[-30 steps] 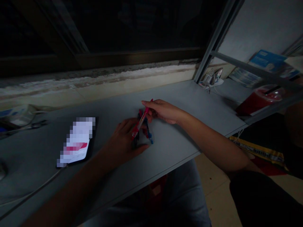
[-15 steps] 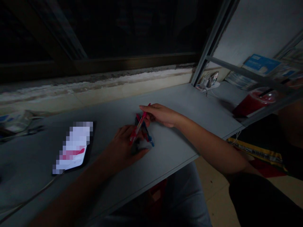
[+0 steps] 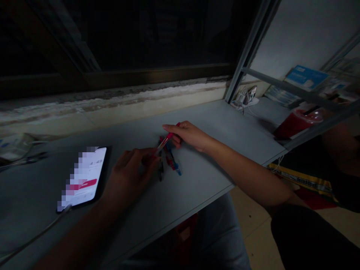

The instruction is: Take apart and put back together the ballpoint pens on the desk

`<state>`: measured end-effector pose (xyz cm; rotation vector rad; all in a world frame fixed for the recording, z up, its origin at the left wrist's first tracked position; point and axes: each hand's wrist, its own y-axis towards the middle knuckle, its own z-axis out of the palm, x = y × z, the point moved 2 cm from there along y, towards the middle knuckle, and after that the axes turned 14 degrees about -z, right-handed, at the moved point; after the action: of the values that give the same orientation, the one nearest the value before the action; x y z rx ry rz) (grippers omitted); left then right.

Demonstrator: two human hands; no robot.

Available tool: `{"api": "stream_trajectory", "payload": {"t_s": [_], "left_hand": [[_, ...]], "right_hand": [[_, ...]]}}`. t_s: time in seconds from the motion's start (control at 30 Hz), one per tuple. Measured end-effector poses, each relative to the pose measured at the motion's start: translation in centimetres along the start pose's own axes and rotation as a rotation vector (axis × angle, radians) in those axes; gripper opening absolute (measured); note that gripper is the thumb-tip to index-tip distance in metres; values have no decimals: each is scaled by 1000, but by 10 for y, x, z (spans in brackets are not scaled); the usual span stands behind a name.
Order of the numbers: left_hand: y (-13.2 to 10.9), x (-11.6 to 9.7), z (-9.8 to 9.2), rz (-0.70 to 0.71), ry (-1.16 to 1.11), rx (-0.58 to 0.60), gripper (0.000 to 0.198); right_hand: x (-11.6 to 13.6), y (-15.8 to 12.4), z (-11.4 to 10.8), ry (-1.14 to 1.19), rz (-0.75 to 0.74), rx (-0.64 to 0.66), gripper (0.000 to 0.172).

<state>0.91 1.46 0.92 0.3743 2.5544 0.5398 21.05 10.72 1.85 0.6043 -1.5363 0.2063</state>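
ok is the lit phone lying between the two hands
No, the phone lies on the desk to the left of the left hand, with the right hand farther off to the right.

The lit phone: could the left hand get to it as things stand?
Probably yes: the phone lies close by the left hand, with nothing seen standing between them. But it pinches a red pen that the right hand also holds, so it may need to let go first.

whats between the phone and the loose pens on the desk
In the head view, the person's left hand lies between the phone and the loose pens, holding one end of a red pen.
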Motion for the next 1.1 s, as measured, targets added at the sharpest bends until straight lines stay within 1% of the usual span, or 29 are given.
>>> {"api": "stream_trajectory", "payload": {"t_s": [0.07,0.2,0.33,0.4,0.5,0.57,0.63,0.7,0.77,0.87,0.93,1.0,1.03,1.1], "left_hand": [[0,-1,0,-30,-15,17,23],[-1,-9,1,-140,-87,70,26],[-2,-19,0,-218,-165,110,29],[-2,-20,0,-224,-190,130,30],[-2,-15,2,-206,-163,149,30],[-3,-10,3,-153,-103,118,30],[-4,-6,3,-75,-16,47,31],[-4,-3,1,-6,84,-36,34],[-3,-2,-4,43,168,-74,37],[0,-1,-12,95,255,-36,39],[2,-1,-17,103,287,12,41],[2,-2,-19,114,289,27,41],[2,-2,-19,123,283,24,40],[1,-4,-17,156,254,-18,36]], "right_hand": [[-1,0,0,31,-14,3,65],[-1,0,2,109,-75,45,66],[5,0,2,38,-149,65,69],[6,0,3,10,-179,69,69],[4,1,3,-6,-213,30,69],[1,2,4,-3,-215,4,68],[-2,2,6,41,-183,-17,67],[-4,0,9,132,-130,-34,65],[-4,-2,12,257,-68,-35,63],[-4,-4,15,452,70,17,63],[-3,-6,16,554,197,104,64],[-2,-7,17,600,292,203,65],[-2,-8,17,600,311,238,65],[-2,-8,17,572,285,261,63]]}}
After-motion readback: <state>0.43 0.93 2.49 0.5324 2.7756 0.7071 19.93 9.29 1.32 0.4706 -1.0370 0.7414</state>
